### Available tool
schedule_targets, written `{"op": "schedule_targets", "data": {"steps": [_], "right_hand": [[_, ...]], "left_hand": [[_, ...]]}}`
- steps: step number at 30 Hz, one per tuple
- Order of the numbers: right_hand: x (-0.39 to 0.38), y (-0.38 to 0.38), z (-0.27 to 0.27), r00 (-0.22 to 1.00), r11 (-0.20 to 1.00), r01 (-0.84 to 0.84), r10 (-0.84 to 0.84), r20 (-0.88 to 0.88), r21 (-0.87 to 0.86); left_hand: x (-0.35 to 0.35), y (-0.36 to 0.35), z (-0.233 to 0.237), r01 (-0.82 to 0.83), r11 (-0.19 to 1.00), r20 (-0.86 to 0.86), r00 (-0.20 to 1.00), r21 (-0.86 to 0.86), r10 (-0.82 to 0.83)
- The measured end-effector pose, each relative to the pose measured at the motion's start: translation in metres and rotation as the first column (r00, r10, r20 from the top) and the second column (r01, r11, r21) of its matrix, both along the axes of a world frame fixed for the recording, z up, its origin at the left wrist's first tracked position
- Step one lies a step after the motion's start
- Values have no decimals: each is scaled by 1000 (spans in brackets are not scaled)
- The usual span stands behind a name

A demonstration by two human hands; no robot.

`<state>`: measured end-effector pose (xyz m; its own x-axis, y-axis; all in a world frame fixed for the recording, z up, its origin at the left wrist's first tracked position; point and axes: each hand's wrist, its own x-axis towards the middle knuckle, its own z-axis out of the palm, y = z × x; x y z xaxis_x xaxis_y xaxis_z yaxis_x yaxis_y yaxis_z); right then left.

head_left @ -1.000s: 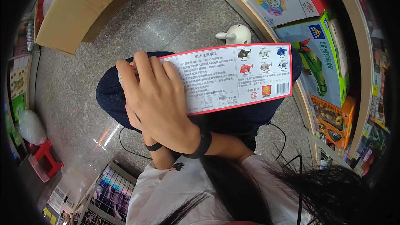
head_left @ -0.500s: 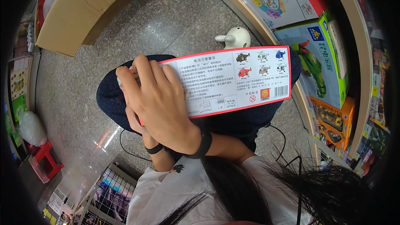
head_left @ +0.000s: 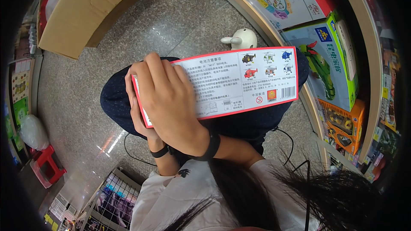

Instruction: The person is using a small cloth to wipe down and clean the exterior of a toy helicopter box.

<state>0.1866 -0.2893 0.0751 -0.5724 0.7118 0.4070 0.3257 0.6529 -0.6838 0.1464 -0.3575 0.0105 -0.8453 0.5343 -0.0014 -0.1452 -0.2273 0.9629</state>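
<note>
A long white cardboard toy box (head_left: pixel 239 98) with a red border lies across the lap. Its upward face carries Chinese print, small helicopter pictures and a barcode. My right hand (head_left: pixel 169 98) lies over the box's left part, fingers bent at the far left edge, their tips out of sight. Underneath, my left hand (head_left: pixel 138 113) grips the left end from the side, mostly covered by the right hand and the box. Both wrists wear black bands, and the forearms cross near the body.
An open brown carton (head_left: pixel 92 13) stands on the floor at upper left. A white rounded object (head_left: pixel 244 39) sits beyond the knees. Shelves on the right hold a green toy box (head_left: pixel 323 64) and an orange box (head_left: pixel 344 124). A red stool (head_left: pixel 49 162) is at left.
My right hand has shifted slightly right and its fingers have drawn back from the box's left end, baring the red corner. The box has barely moved.
</note>
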Motion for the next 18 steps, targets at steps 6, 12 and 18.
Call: {"op": "schedule_targets", "data": {"steps": [6,12,18], "right_hand": [[34,19,6,997,998,50,-48,61,-35],[93,62,7,950,955,297,-297,97,9],[143,97,10,854,857,514,-515,76,23]], "left_hand": [[-2,-1,6,32,999,40,999,4,-32],[-7,-5,-6,107,994,-85,991,37,-104],[-9,-8,-5,98,995,-74,992,-11,-99]]}}
